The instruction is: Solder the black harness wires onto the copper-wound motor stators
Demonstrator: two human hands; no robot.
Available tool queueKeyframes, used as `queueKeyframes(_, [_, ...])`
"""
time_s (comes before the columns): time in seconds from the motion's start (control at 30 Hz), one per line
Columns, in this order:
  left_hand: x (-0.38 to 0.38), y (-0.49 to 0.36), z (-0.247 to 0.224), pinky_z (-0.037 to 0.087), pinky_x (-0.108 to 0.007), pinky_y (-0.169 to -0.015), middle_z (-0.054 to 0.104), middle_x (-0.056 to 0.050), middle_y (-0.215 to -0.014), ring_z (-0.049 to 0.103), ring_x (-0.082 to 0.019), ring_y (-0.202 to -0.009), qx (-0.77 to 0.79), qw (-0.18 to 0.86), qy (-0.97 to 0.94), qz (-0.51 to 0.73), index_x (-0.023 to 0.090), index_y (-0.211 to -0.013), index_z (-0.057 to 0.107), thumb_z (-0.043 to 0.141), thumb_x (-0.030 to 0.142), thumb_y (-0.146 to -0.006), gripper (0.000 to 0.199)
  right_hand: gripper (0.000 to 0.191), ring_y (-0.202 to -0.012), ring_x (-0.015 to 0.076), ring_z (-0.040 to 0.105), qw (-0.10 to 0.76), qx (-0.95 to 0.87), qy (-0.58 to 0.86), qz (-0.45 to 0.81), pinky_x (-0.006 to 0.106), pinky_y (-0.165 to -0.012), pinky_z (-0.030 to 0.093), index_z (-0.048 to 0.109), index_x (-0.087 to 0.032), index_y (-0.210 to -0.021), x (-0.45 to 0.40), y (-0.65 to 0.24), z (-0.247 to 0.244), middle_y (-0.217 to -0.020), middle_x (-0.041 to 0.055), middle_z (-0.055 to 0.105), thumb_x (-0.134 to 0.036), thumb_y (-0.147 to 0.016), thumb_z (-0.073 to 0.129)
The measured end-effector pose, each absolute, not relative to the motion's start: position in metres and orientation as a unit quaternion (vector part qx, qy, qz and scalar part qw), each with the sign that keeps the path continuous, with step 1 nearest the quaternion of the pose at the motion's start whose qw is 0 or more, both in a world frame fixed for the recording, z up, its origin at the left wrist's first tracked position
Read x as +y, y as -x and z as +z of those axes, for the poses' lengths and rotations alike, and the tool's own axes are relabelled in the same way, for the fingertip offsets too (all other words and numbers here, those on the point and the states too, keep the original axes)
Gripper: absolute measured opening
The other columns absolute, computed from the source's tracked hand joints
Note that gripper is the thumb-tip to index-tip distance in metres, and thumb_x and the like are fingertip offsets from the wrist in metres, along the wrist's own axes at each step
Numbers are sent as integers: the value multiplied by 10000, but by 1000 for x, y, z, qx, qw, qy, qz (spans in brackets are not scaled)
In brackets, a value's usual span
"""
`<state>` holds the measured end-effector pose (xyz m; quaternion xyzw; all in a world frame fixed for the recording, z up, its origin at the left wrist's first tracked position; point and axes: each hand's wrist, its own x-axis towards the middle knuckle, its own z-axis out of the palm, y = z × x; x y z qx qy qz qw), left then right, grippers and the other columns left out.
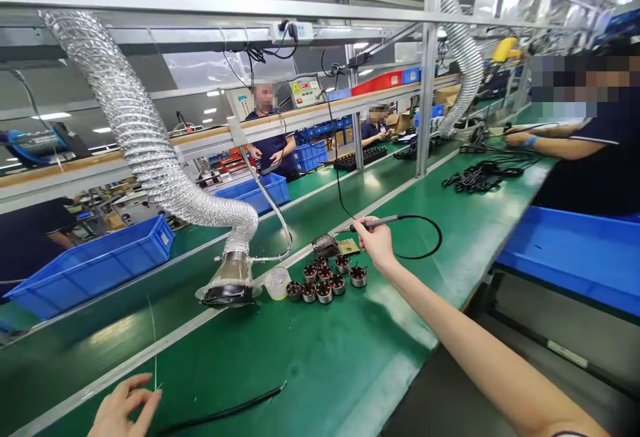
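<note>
My right hand (376,243) reaches far out over the green bench and grips a soldering iron (373,223) by its handle, its black cable looping to the right. The iron's tip sits at the metal stand (327,245) with a yellowish sponge pad (349,247). Just in front of the stand lie several small round wound motor stators (325,280). My left hand (125,407) is at the near edge, pinching a thin strand of solder wire (154,337) that rises from its fingers. A black cable (225,412) lies beside it.
A silver fume duct (150,137) ends in a hood (231,283) next to a small white pot (277,282). Blue bins (95,263) stand at left, centre and right. A co-worker's arm (550,140) rests on the bench at right near black cable bundles (480,175); other people work behind.
</note>
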<state>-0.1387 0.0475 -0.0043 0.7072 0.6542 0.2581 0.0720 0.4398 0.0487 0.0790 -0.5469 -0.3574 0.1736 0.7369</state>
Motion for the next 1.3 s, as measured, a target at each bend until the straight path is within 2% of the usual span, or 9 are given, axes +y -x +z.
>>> queueKeyframes(0.1, [-2, 90, 11, 582, -348, -768, 698, -78, -1149, 681, -281, -968, 590, 182, -711, 337, 236, -777, 707, 581, 607, -779, 392, 357, -440, 116, 505, 738, -400, 526, 139, 226, -408, 413, 681, -157, -983, 29, -422, 80, -567, -28, 570, -470, -814, 721])
queueKeyframes(0.2, [-45, 37, 23, 511, -279, -567, 650, -39, -686, 586, -177, -571, 536, 367, -709, 275, 197, -887, 695, 420, 610, -922, 498, 420, -560, 168, 623, 726, -441, 510, 133, 289, -543, 533, 696, -168, -1141, 14, -398, 66, -713, 33, 666, -480, -862, 667])
queueKeyframes(0.37, [-62, -2, 19, 423, -225, -605, 589, -14, -644, 549, -141, -611, 545, 232, -769, 239, 200, -723, 588, 350, 552, -991, 502, 333, -744, 156, 667, 610, -612, 503, -3, 295, -724, 564, 631, -205, -1254, -3, -351, 17, -961, 70, 644, -350, -1021, 444])
queueKeyframes(0.6, [-32, 14, -1, 511, -283, -735, 691, -79, -983, 684, -205, -811, 572, 60, -787, 225, 227, -1077, 657, 359, 401, -1003, 353, 317, -873, 232, 564, 502, -686, 521, -76, 404, -830, 510, 645, -183, -1186, 10, -302, -17, -941, 90, 544, -193, -1007, 384])
queueKeyframes(0.7, [-31, 21, -19, 519, -260, -724, 658, -64, -945, 674, -176, -775, 530, 83, -818, 209, 228, -914, 669, 404, 426, -995, 340, 331, -992, 272, 526, 464, -694, 539, -109, 483, -948, 467, 607, -184, -1225, 23, -293, -13, -1033, 120, 544, -108, -949, 442])
queueKeyframes(0.87, [-17, 31, -50, 491, -234, -613, 601, -30, -691, 636, -161, -603, 501, 108, -831, 214, 227, -662, 595, 442, 515, -962, 443, 416, -914, 237, 534, 416, -680, 585, -152, 399, -877, 519, 591, -213, -1189, 38, -285, -12, -1010, 84, 545, -6, -837, 511])
queueKeyframes(1.03, [20, -26, -11, 494, -265, -657, 708, -48, -795, 685, -202, -695, 511, 182, -812, 214, 256, -1026, 676, 316, 479, -996, 424, 414, -931, 254, 561, 444, -618, 628, -165, 413, -856, 528, 570, -202, -1211, 37, -287, -22, -1047, 102, 540, -31, -838, 520])
queueKeyframes(1.1, [37, -65, 9, 487, -292, -660, 673, -32, -657, 668, -216, -638, 507, 219, -809, 202, 204, -1211, 624, 243, 442, -1008, 492, 421, -937, 255, 578, 464, -598, 633, -163, 404, -843, 535, 552, -198, -1233, 33, -291, -24, -1083, 111, 536, -41, -844, 516])
queueKeyframes(1.3, [89, -145, 10, 473, -296, -679, 647, -24, -613, 658, -204, -639, 458, 234, -841, 171, 120, -1334, 552, 265, 174, -935, 495, 366, -898, 248, 614, 512, -571, 617, -177, 382, -779, 561, 514, -220, -1196, 30, -302, -26, -1053, 96, 541, -75, -861, 497])
